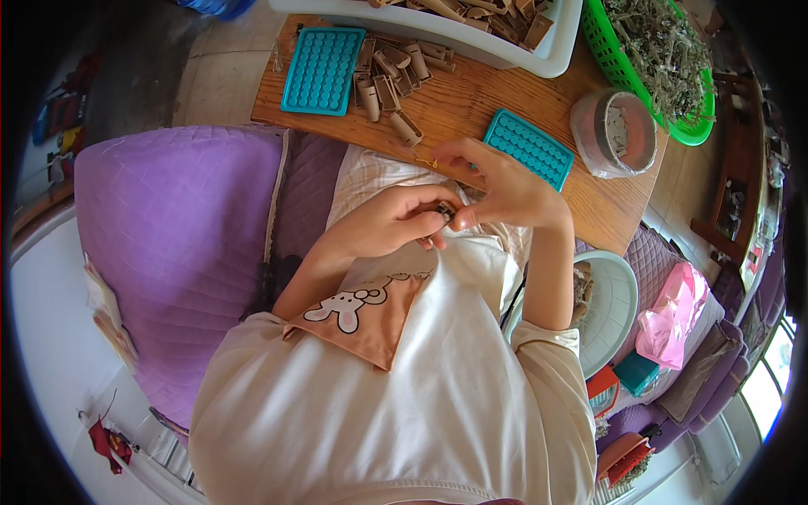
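1. Grip — left hand (383,222) pinches a small dark piece (446,210) just short of the table's (484,88) near edge; a firm, light pinch should suit it.
2. Right hand (515,189) hovers half-curled, thumb beside the piece; whether it grips anything, I cannot tell.
3. Small finger movements seem best — the brown parts (388,91) on the table's left lie well apart.

Left hand (385,220) against right hand (518,192), apparently

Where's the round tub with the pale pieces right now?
Head view, right end of the wooden table: the round tub stands between the right-hand teal tray and the green basket.
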Motion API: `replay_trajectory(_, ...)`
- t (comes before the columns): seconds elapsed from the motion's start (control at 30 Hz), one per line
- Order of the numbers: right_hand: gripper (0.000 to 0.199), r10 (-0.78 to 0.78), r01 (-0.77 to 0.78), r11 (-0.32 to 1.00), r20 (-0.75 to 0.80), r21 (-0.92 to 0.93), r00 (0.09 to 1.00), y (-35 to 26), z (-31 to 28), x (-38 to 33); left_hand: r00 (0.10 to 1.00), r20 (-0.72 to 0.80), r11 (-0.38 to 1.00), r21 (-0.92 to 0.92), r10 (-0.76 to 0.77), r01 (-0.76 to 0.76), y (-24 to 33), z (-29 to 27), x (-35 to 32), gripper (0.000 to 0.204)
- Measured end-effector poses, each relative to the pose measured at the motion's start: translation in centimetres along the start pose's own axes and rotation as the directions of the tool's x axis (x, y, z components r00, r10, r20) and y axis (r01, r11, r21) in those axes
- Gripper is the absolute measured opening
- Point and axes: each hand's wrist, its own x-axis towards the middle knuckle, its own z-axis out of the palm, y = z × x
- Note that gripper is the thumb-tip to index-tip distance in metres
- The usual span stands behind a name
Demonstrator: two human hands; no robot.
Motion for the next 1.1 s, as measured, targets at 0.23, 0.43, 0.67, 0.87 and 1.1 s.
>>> replay_trajectory(0.23, 0.031, -0.106, -0.117, 0.898, -0.465, -0.425, 0.879, 3.5, 4.0, 5.4, 0.967, -0.244, 0.996, -0.030, 0.071, -0.080, -0.9, -3.7, -1.7, 0.023)
replay_trajectory(0.43, 0.025, -0.191, -0.257, 0.677, -0.502, -0.689, 0.843, 4.1, 6.2, 7.8, 0.945, -0.319, 0.991, -0.083, 0.074, -0.106, -1.1, -3.8, -1.2, 0.022)
replay_trajectory(0.67, 0.013, -0.179, -0.304, 0.716, -0.586, -0.628, 0.790, 5.0, 3.6, 7.1, 0.953, -0.297, 0.987, -0.130, 0.056, -0.098, -1.6, -2.5, 0.4, 0.022)
replay_trajectory(0.87, 0.016, -0.087, -0.224, 0.900, -0.657, -0.374, 0.749, 4.8, 1.6, 6.4, 0.940, -0.338, 0.972, -0.207, 0.036, -0.112, -1.3, -1.7, 1.5, 0.024)
replay_trajectory(1.1, 0.022, 0.132, -0.086, 0.991, -0.686, 0.102, 0.715, 4.9, -0.4, 5.2, 0.910, -0.395, 0.917, -0.304, 0.125, -0.258, -1.2, -1.1, 2.7, 0.030)
